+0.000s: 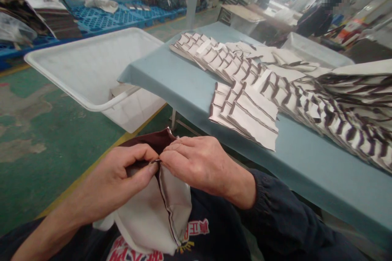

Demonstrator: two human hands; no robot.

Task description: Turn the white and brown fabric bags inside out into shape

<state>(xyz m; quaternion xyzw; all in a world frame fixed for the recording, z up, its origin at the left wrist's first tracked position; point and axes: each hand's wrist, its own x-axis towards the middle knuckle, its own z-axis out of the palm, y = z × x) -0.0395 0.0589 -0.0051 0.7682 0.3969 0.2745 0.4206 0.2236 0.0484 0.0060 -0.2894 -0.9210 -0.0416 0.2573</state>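
Over my lap hangs a cream fabric piece (143, 212) with a dark seam down its middle and a dark brown side showing at the top. My left hand (131, 171) pinches its upper edge between thumb and forefinger, right at the seam. Close against it, my right hand (199, 163) has its fingers closed on the same edge; their tips are partly hidden. On the table to the right lies a small stack of similar cream pieces (254, 114) with dark edging.
A blue-grey table (183, 85) holds long overlapping rows of cream pieces (239, 63). A white plastic tub (76, 65) stands at its left end. Farther back are blue pallets (98, 18) with goods, a metal post (193, 0) and a person (315, 20) at the right.
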